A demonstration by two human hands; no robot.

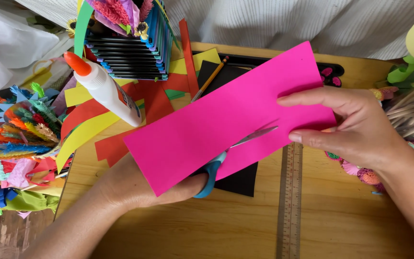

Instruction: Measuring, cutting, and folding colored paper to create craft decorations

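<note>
A long bright pink paper sheet (pixel 226 120) is held tilted above the wooden table (pixel 207 225). My right hand (pixel 346 124) pinches its right end between thumb and fingers. My left hand (pixel 140 184), mostly hidden under the sheet's lower left part, grips blue-handled scissors (pixel 216 165). The scissor blades (pixel 255 135) reach across the pink sheet toward my right thumb, with a cut running along them.
A white glue bottle with an orange cap (pixel 106 88) lies on yellow and red paper strips (pixel 87 129). A pencil (pixel 209 79) and black paper (pixel 238 182) lie behind the sheet. A wooden ruler (pixel 291 201) runs down the table. Paper flowers (pixel 15 129) crowd the left; a striped paper holder (pixel 128 43) stands at the back.
</note>
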